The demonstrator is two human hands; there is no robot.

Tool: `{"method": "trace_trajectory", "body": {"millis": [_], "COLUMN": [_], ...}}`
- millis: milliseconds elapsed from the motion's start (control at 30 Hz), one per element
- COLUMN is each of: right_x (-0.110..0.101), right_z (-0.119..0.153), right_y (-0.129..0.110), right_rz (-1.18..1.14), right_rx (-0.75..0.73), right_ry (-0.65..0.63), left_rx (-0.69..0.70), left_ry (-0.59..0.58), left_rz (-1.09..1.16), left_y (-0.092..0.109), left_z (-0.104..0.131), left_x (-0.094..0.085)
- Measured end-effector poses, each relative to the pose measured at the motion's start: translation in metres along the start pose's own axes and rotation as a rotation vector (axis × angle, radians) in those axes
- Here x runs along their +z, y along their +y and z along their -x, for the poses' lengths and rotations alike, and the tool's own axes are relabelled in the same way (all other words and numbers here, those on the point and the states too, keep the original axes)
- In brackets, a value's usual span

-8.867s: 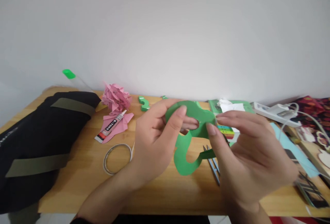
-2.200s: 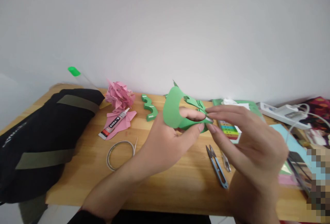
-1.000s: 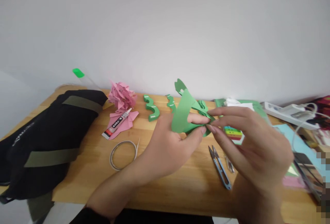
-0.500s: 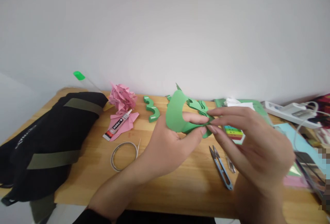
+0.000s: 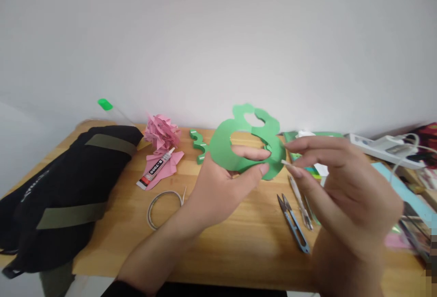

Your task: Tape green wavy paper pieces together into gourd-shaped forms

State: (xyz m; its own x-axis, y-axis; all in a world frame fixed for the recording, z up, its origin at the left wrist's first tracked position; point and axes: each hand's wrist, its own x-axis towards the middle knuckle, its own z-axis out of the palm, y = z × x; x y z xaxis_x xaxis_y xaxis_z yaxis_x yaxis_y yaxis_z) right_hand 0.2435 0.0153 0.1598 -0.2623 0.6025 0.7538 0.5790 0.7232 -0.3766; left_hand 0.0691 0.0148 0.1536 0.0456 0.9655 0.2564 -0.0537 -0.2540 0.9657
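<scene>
One glue tube (image 5: 156,168) on pink paper (image 5: 171,166)

Two hands (image 5: 220,192), one glue tube (image 5: 156,169), one tape roll (image 5: 149,210), one snipper (image 5: 296,230) show.

Black bag (image 5: 75,169), power strip (image 5: 367,148) — white cable (image 5: 418,145)

Green paper (image 5: 221,145) in left hand (image 5: 218,194)
</scene>
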Motion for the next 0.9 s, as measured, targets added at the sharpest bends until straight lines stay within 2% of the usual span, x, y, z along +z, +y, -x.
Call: {"method": "trace_trajectory", "body": {"millis": [100,200,267,400,500,733,900], "right_x": [-0.002,-0.003,-0.003,-0.001,0.002,0.001,-0.01], "right_z": [0.003,0.003,0.002,-0.002,-0.004,-0.005,-0.002], "right_y": [-0.001,-0.002,-0.003,-0.001,0.0,-0.003,0.008], "right_rz": [-0.136,-0.233,-0.209,0.037,0.113,0.076,-0.164], "right_rx": [0.118,0.173,0.14,-0.047,-0.1,-0.076,0.063], "right_ry": [0.048,0.126,0.137,-0.005,-0.041,-0.006,0.034], "left_rx": [-0.021,-0.028,-0.029,-0.038,-0.048,-0.04,-0.028], "left_ry": [0.008,0.013,0.015,-0.012,-0.029,-0.023,-0.008], "left_rz": [0.003,-0.006,-0.026,-0.035,-0.034,-0.021,-0.073], "left_y": [-0.002,-0.004,-0.003,-0.001,0.0,-0.002,-0.003], "left_z": [0.0,0.0,0.0,0.0,0.001,0.0,-0.001], "left_x": [-0.002,-0.003,-0.003,-0.003,-0.003,-0.003,-0.004]}}
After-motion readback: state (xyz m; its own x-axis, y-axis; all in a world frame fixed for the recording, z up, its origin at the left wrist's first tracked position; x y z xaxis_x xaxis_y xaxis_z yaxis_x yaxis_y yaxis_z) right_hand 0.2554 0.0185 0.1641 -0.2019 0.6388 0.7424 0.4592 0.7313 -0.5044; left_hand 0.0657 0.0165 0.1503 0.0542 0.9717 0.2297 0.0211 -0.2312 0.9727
